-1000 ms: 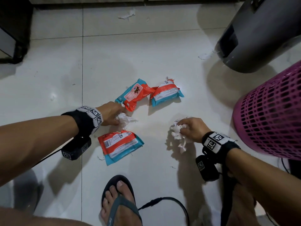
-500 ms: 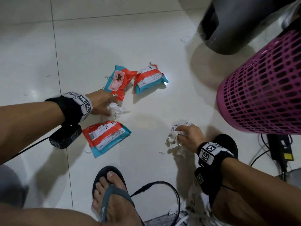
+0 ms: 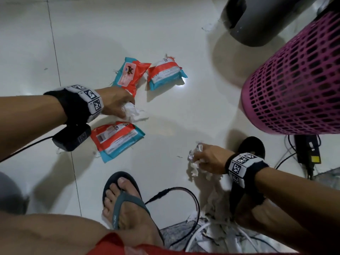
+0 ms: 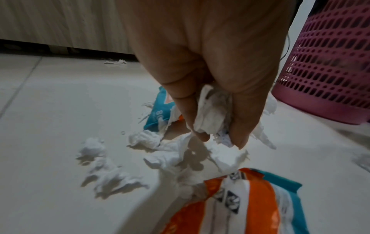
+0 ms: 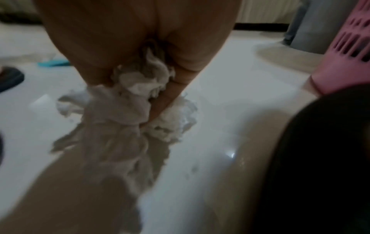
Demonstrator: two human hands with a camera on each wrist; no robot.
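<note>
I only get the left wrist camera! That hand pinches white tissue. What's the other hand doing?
Observer: The right hand grips its own tissue wad, down at the floor.
Operator: How many packets are there? I see bits of two.
Observer: Three: one packet nearer the person than the left hand, and a second packet and a third packet beyond it.
Operator: What's back by the feet?
Observer: A black cable loops beside a sandal.
</note>
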